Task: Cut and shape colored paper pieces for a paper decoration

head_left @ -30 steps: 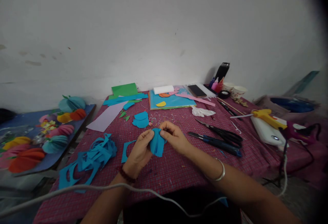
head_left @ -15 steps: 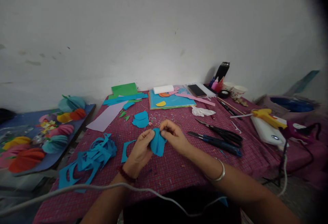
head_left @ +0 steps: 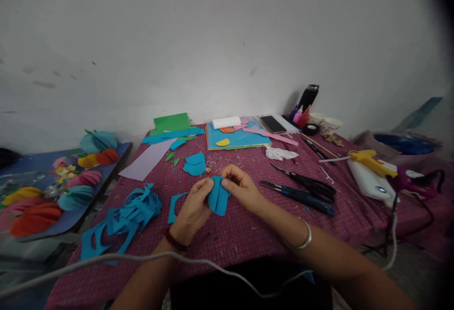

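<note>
A layered piece of folded blue paper (head_left: 218, 199) is held up over the middle of the checked tablecloth. My left hand (head_left: 195, 201) pinches its left side between thumb and fingers. At its upper right edge, my right hand (head_left: 241, 187) is closed on the paper, thumb pressed against the fold. Just behind the hands lie rounded blue paper pieces (head_left: 195, 163). A blue cut-out frame (head_left: 173, 208) is partly hidden by my left hand.
Blue paper scraps (head_left: 136, 210) are heaped at left. Black scissors (head_left: 308, 185) and a utility knife (head_left: 301, 199) lie at right, near a yellow glue gun (head_left: 371, 161). A white cable (head_left: 170, 254) crosses in front. Paper pumpkins (head_left: 76, 198) sit far left.
My right thumb has shifted slightly on the blue paper, and the folds show a little differently. Both hands stay in nearly the same place.
</note>
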`<state>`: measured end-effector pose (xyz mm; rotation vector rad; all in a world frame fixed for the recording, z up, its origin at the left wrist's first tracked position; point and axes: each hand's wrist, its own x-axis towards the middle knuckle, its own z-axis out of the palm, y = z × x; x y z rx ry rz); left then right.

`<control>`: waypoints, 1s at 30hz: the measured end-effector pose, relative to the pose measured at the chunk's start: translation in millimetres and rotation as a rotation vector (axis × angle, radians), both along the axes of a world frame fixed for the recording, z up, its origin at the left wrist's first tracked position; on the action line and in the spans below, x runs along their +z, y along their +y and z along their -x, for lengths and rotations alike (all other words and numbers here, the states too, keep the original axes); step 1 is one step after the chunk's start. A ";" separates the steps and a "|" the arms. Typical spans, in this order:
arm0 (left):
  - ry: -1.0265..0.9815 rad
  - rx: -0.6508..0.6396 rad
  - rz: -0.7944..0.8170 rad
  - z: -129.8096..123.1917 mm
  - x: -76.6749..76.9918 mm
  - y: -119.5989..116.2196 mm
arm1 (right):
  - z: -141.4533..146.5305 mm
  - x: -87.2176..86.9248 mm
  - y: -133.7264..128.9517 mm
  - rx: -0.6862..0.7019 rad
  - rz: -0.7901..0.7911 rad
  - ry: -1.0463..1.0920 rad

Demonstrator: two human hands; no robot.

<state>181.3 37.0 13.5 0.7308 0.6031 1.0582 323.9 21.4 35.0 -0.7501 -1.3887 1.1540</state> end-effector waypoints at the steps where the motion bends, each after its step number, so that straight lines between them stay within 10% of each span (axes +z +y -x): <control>1: -0.001 -0.003 -0.004 -0.2 -0.2 0.1 | 0.1 0.0 0.0 0.003 -0.002 0.001; 16: 0.645 0.349 -0.587 0.7 2.7 -3.1 | 4.5 -19.2 13.4 -0.023 0.135 -0.056; 30: 0.122 -0.163 0.091 -11.4 -15.3 3.1 | -8.0 -20.3 16.1 -0.533 -0.265 -1.002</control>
